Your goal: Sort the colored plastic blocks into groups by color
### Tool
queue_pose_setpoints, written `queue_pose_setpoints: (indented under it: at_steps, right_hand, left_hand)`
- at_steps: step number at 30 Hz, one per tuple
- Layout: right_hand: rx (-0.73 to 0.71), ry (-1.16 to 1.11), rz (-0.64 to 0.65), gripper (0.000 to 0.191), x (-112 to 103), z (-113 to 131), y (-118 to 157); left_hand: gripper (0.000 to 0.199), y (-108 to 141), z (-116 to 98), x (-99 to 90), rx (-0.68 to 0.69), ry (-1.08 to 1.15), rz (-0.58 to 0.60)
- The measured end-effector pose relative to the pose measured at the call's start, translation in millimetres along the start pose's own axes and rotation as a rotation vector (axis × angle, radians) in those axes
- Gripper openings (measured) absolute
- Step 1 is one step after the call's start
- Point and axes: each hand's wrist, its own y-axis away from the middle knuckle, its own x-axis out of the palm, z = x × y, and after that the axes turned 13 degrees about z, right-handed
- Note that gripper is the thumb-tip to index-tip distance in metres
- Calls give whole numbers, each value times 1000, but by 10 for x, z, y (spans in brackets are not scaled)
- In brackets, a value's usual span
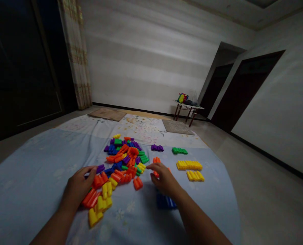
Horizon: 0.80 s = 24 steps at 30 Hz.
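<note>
A loose heap of plastic building blocks (pixel 123 157) in orange, purple, blue, green and yellow lies mid-table. My left hand (pixel 78 185) rests curved against the heap's near left side, thumb and forefinger apart, close to a purple block (pixel 100 168) and orange blocks (pixel 91 198). Some of its fingers are hidden. My right hand (pixel 164 178) hovers at the heap's right, fingers bent and parted, fingertips near a yellow block (pixel 141 167). Nothing shows between them. Partly hidden by this hand are orange blocks (pixel 156 160) and a group of blue blocks (pixel 166 201).
Rows of purple (pixel 157 148), green (pixel 179 150) and yellow blocks (pixel 189 165) stand to the right, with a shorter yellow row (pixel 195 176) below. A flowered cloth (pixel 51 163) covers the round table. Two flat boards (pixel 107 114) lie beyond it; a small side table (pixel 189 104) stands behind.
</note>
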Motion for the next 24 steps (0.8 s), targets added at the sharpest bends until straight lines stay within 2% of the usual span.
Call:
queue_pose_setpoints:
  at_steps: [4, 7, 10, 13, 18, 24]
  right_hand:
    - [-26, 45, 134, 40, 300, 366, -213]
    - [40, 158, 154, 39, 433, 412, -373]
    - [80, 229, 147, 29, 490, 386, -449]
    - [80, 204, 144, 22, 450, 396, -376]
    - [71, 43, 143, 19, 337, 496, -83]
    - [111, -1, 138, 32, 475, 559, 84]
  left_hand:
    - [43, -4, 14, 15, 3, 35, 8]
    - [43, -7, 7, 21, -6, 42, 1]
    - [43, -2, -7, 16, 14, 50, -11]
    - [43, -2, -5, 16, 10, 53, -13]
    - [43, -30, 23, 46, 33, 21, -23]
    - [40, -35, 17, 53, 87, -37, -29]
